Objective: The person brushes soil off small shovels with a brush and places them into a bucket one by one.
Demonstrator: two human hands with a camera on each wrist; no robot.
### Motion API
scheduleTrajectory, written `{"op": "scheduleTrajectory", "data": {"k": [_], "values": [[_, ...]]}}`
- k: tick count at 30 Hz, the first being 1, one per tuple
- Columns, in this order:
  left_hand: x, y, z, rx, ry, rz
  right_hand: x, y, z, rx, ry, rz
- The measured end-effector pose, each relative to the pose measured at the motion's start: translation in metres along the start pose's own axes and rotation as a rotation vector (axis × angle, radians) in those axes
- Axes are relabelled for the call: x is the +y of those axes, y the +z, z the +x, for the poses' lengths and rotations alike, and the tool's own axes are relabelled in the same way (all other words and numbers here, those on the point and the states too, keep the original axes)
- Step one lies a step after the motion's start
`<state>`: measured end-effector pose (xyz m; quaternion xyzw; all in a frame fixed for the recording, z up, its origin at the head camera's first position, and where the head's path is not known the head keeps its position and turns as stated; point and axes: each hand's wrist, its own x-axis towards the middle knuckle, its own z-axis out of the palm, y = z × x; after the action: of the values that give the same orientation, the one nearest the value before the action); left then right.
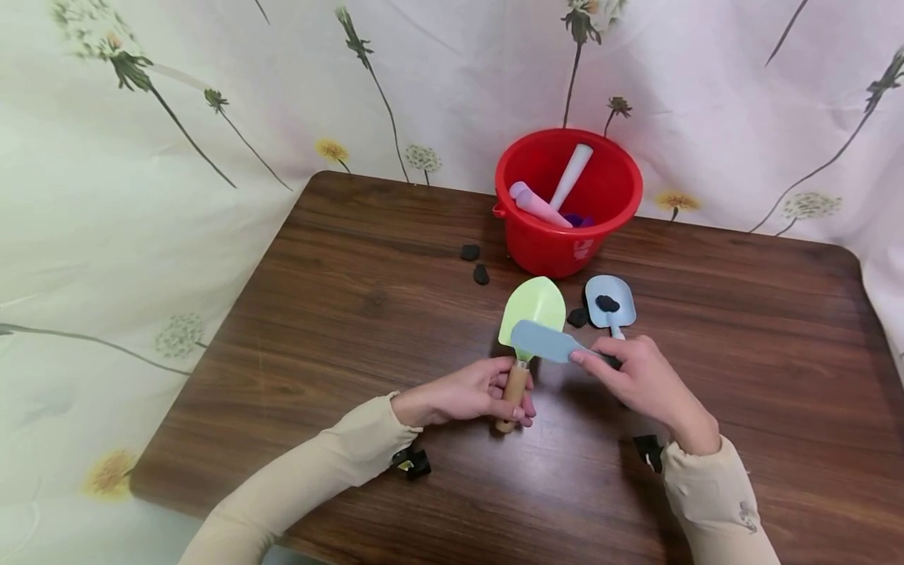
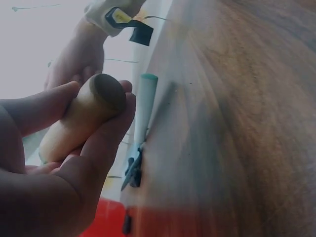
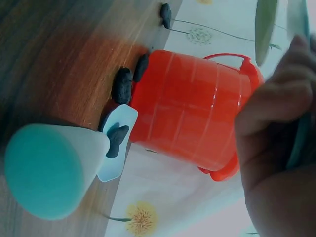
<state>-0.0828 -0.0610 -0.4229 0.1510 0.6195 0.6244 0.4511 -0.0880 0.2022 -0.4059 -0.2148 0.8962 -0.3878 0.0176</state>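
In the head view my left hand [image 1: 462, 392] grips the wooden handle [image 2: 79, 121] of a small trowel with a light-green blade [image 1: 538, 300]. My right hand [image 1: 646, 380] pinches a flat blue-grey tool like a spatula [image 1: 542, 340], its blade overlapping the lower part of the green one. Just beyond the right hand lies a light-blue toy shovel [image 1: 627, 312], its thick handle [image 3: 44, 168] large in the right wrist view. On that shovel sits a black stone-like lump [image 1: 606, 303], and another black lump [image 1: 577, 317] is left of it on the tabletop.
A red bucket [image 1: 547, 255] stands at the back of the brown wooden table [image 1: 339, 314], holding a white handle [image 1: 570, 176], a pink handle [image 1: 542, 208] and something purple. Two more black lumps [image 1: 481, 274] lie to its left. A flower-printed cloth [image 1: 452, 86] hangs behind.
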Motion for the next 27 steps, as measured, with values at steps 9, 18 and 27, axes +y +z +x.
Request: {"op": "scheduleTrajectory", "data": {"k": [9,18,27], "values": [[0.001,0.001,-0.001,-0.084,-0.015,0.035,0.007,-0.006,0.004,0.017,-0.037,-0.051],[-0.007,0.007,0.001,-0.078,-0.010,0.099,0.008,-0.014,0.010,0.291,0.038,-0.225],[-0.003,0.009,0.007,0.029,0.024,0.121,-0.017,0.001,0.007,0.032,-0.032,-0.162]]}}
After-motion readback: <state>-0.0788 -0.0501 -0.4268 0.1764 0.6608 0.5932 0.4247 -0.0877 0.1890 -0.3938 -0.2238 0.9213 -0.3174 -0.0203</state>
